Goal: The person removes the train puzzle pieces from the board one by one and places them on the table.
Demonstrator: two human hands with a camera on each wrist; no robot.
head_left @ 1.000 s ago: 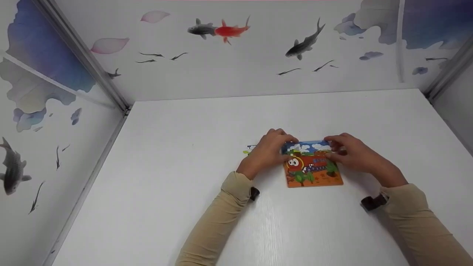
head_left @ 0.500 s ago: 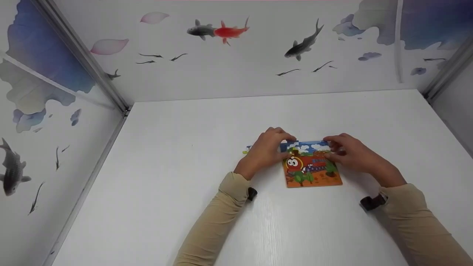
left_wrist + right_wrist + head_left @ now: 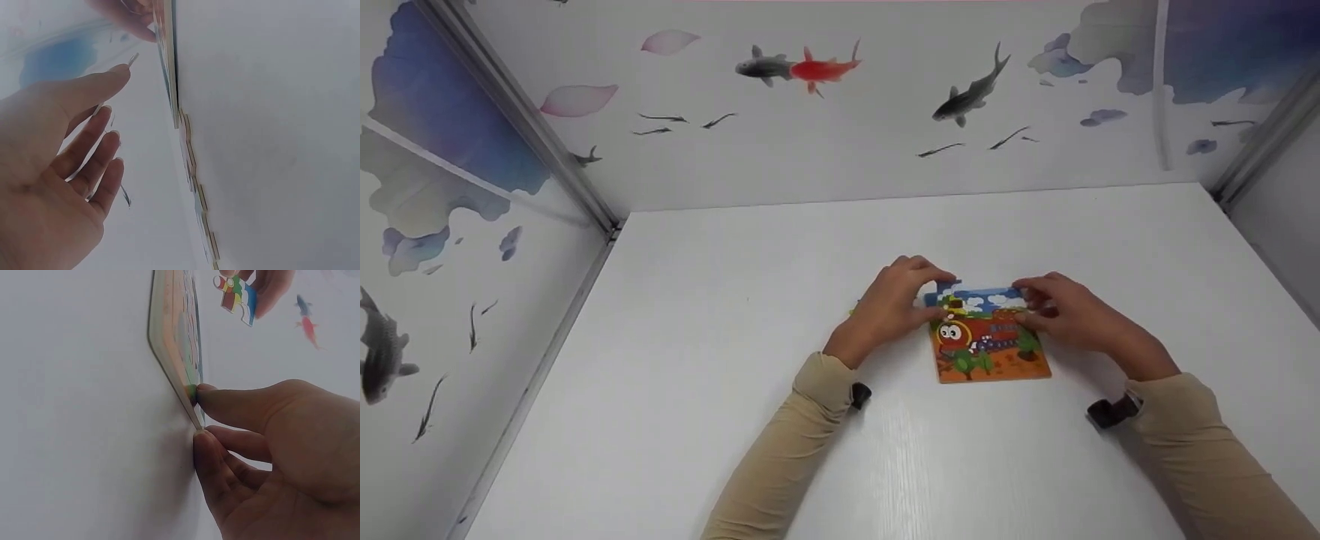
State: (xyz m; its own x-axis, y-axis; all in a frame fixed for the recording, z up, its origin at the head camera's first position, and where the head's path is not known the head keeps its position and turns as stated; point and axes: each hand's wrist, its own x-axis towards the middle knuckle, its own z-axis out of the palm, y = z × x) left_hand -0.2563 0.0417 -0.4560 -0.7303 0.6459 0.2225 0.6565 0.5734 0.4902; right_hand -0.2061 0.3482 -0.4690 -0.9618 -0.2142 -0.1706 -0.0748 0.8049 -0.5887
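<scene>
Orange-and-blue puzzle board (image 3: 994, 349) on the white table (image 3: 697, 337), its far-right edge pinched by my right hand (image 3: 1080, 315); my left hand (image 3: 889, 311) pinches a piece (image 3: 232, 298) above its far-left corner, where crooked lowering could jam it.

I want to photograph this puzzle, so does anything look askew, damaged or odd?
No damage shows. One puzzle piece stands out: the left hand holds it raised near the far left corner of the train puzzle, so it looks out of line with the rest.
</scene>
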